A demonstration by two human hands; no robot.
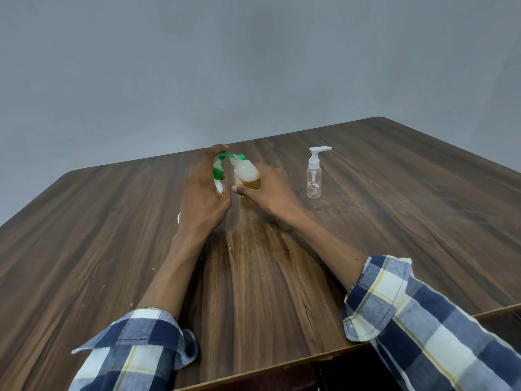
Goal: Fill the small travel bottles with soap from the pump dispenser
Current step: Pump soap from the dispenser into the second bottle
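Head view: right hand tilts travel bottle — neck up-left.

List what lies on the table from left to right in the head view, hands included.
Left hand on the green pump dispenser → tilted small bottle → right hand holding it → clear bottle with white pump.

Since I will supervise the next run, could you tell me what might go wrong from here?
The small bottle, tilted in the right hand, could miss the green pump nozzle pressed by the left hand, so soap may drip onto the table. The foam inside may overflow.
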